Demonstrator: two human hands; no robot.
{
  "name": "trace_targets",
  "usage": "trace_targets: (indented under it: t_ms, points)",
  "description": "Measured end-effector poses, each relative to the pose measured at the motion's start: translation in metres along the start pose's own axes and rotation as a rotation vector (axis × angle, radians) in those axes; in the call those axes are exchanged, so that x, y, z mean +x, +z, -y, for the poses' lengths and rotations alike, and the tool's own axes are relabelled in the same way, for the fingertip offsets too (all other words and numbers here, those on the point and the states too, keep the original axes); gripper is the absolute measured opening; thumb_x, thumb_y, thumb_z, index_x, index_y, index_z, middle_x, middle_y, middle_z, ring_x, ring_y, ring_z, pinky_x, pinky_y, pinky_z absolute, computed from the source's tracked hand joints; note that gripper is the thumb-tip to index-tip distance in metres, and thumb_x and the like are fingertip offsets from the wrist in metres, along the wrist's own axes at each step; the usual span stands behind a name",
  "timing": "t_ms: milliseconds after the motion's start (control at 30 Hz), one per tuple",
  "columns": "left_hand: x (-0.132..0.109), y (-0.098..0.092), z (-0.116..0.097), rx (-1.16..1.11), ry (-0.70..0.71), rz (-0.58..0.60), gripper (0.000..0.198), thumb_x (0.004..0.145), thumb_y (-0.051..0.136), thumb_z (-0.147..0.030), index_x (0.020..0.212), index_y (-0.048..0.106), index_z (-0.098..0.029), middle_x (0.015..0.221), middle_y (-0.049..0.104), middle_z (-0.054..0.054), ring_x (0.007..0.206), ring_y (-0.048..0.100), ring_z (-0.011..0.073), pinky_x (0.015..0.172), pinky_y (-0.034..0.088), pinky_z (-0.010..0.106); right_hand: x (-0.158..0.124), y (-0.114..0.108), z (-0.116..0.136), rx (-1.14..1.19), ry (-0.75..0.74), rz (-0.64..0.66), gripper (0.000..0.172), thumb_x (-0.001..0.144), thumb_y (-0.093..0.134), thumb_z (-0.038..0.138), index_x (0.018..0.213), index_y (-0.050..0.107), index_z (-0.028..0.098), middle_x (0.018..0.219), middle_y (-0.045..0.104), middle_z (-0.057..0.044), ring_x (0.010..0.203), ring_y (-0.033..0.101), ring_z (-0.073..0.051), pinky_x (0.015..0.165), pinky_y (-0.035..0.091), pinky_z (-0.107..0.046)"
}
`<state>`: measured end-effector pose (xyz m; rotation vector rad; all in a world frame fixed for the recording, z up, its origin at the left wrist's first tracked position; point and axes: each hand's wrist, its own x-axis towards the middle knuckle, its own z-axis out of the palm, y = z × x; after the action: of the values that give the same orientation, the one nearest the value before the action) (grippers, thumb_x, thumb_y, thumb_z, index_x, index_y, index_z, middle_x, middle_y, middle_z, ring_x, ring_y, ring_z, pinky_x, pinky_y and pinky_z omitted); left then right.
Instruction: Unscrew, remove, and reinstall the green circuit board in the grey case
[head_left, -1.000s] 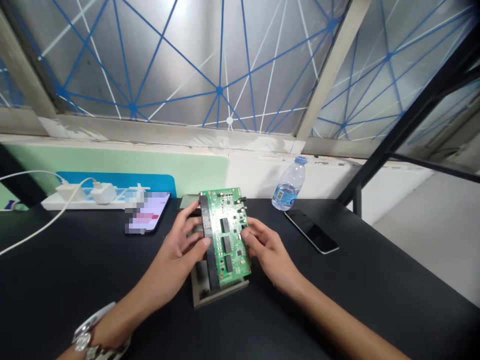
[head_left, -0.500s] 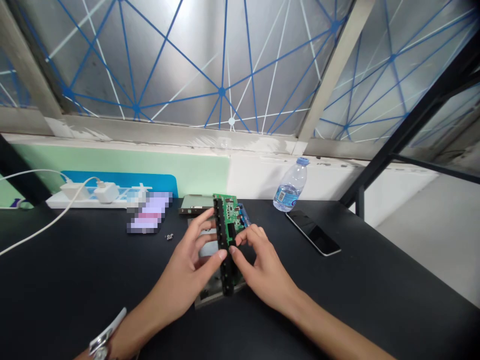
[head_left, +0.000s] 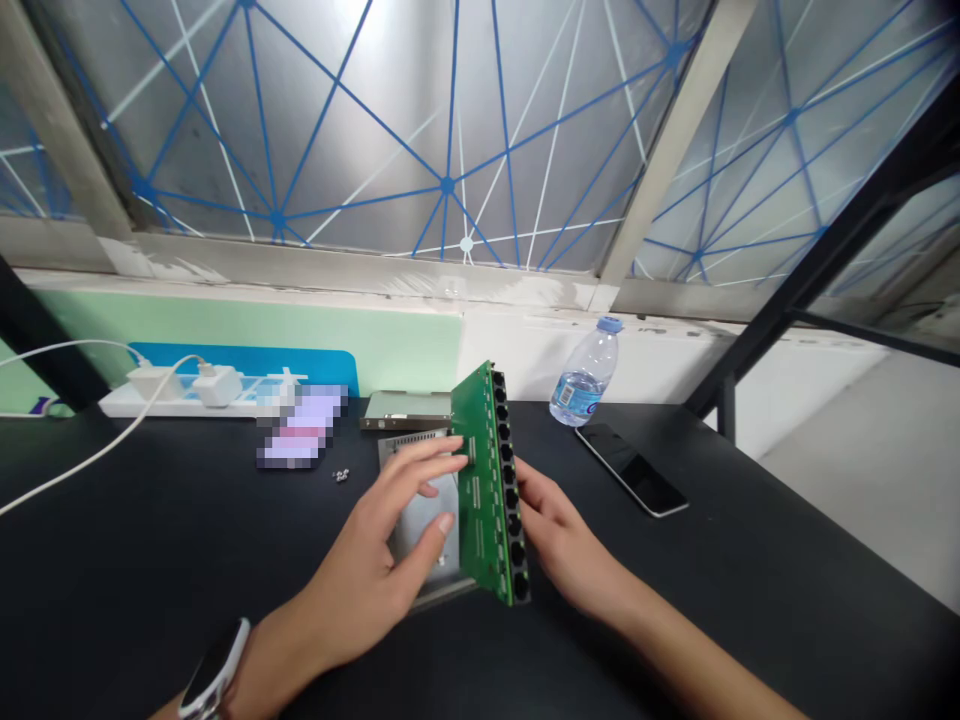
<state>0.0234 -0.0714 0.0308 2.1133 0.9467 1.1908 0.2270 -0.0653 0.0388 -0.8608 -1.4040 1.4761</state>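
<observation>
A green circuit board (head_left: 480,500) stands tilted on edge above an open metal case (head_left: 427,515), its solder side facing left. A row of black network ports (head_left: 512,495) runs down its near edge. My right hand (head_left: 559,525) grips the board from the right, with some fingertips hidden behind the ports. On the other side my left hand (head_left: 397,525) is open, fingers spread and their tips at the board's back. Whether they press on it is hard to tell. Left of the case lie several small screws (head_left: 341,475).
A flat metal cover (head_left: 409,410) lies behind the case. To the right are a water bottle (head_left: 581,375) and a dark phone (head_left: 632,470). A power strip (head_left: 120,402) with plugs and a white cable stands at the back left, beside a blurred-out phone (head_left: 304,428).
The board has been turned over so its solder side faces left, and it has shifted slightly right and up. My left thumb and fingers have loosened from it; the right hand keeps hold.
</observation>
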Motion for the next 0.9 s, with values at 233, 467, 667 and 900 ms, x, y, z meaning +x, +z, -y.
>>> trace_targets:
  t_ms: [233, 467, 667, 900]
  points:
    - [0.008, -0.019, 0.037, 0.356, -0.113, -0.106, 0.039, 0.094, 0.052, -0.029, 0.133, 0.046, -0.027, 0.145, 0.043, 0.01, 0.137, 0.038, 0.0303, 0.111, 0.036, 0.055, 0.008, -0.017, -0.005, -0.477, -0.072, -0.292, 0.021, 0.083, 0.063, 0.028, 0.07, 0.05, 0.019, 0.058, 0.046, 0.005, 0.053, 0.038, -0.009, 0.051, 0.03, -0.022]
    - [-0.002, -0.009, 0.068, 0.474, -0.179, 0.061, 0.047, 0.095, 0.045, -0.029, 0.141, 0.036, -0.022, 0.147, 0.039, 0.015, 0.141, 0.032, 0.0336, 0.113, 0.033, 0.059, 0.017, -0.019, -0.02, -1.041, 0.016, -0.228, 0.011, 0.077, 0.059, 0.024, 0.068, 0.054, 0.02, 0.054, 0.054, 0.004, 0.048, 0.047, -0.011, 0.051, 0.03, -0.024]
    - [-0.002, -0.008, 0.06, 0.428, -0.215, 0.065, 0.044, 0.1, 0.035, -0.035, 0.141, 0.038, -0.02, 0.149, 0.04, 0.015, 0.143, 0.03, 0.0311, 0.118, 0.026, 0.057, 0.026, -0.003, -0.011, -1.411, -0.022, -0.206, 0.01, 0.075, 0.059, 0.026, 0.068, 0.056, 0.02, 0.059, 0.063, 0.0, 0.051, 0.05, -0.013, 0.052, 0.022, -0.026]
    - [-0.003, -0.004, 0.061, 0.481, -0.23, 0.069, 0.054, 0.1, 0.035, -0.043, 0.147, 0.03, -0.017, 0.153, 0.034, 0.018, 0.145, 0.027, 0.032, 0.116, 0.028, 0.058, 0.021, 0.007, -0.014, -1.572, 0.01, -0.173, 0.01, 0.076, 0.059, 0.028, 0.069, 0.059, 0.019, 0.062, 0.068, -0.003, 0.054, 0.058, -0.018, 0.052, 0.017, -0.028]
